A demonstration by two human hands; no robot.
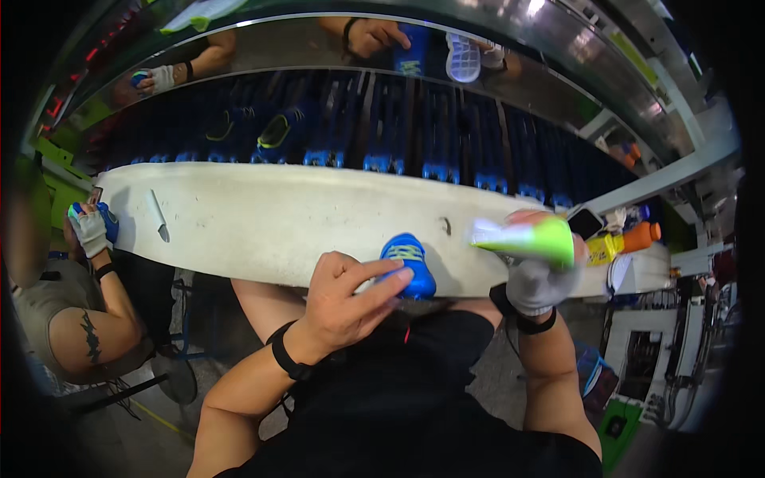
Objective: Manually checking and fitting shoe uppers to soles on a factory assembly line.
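Note:
A blue shoe upper [405,264] with pale yellow-green laces is at the front edge of the white table. My left hand [344,299], bare, is closed on it, with finger and thumb reaching onto its near left part. Off to the right, my right hand [546,279] in a whitish glove is raised over the table. It grips a white and lime-green shoe sole [526,241], smeared by motion. The reflection behind the conveyor also shows the white sole in the gloved hand.
The white table [263,223] carries a thin knife-like blade tool [158,217]. Behind runs a slatted dark-blue conveyor [382,127] bearing dark shoes [280,129]. A yellow bottle with orange cap [621,243] lies right. At the left, a co-worker's gloved hand [92,229] holds a blue shoe.

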